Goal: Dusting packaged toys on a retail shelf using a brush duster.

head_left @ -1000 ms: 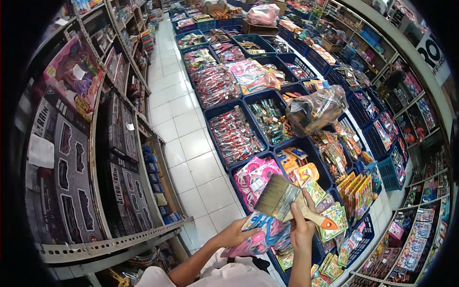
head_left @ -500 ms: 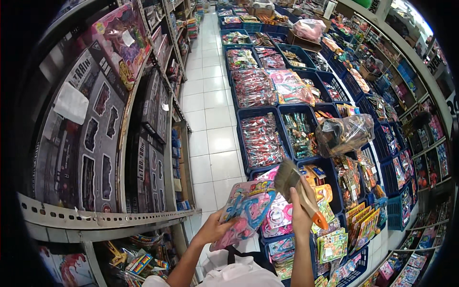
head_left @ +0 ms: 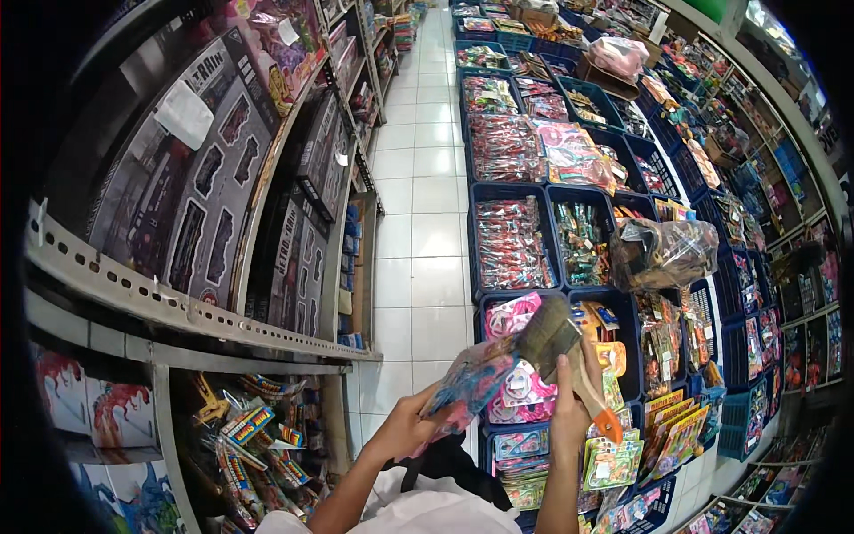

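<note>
My left hand [head_left: 400, 431] grips a clear-wrapped toy pack [head_left: 473, 381] by its near left edge. The pack is pink and blue, tilted and somewhat blurred. In my right hand [head_left: 569, 400] is a wide paintbrush [head_left: 546, 333] with dark bristles and a pale wooden handle with an orange end. Its bristles point up and left, close to the pack's upper right corner; whether they touch it I cannot tell. Below both hands, pink carded toys [head_left: 525, 392] lie in a blue crate.
Rows of blue plastic crates [head_left: 509, 189] full of packaged toys stretch away on the right. A clear plastic bag [head_left: 663, 254] with dark contents lies on some. On the left stands a metal shelf [head_left: 178, 307] with boxed train sets [head_left: 200, 160]. A white-tiled aisle [head_left: 436, 233] runs between.
The view has swung left, shifting the scene right. The toy pack has tilted in my left hand, so its front shows less. The brush remains in my right hand beside the pack.
</note>
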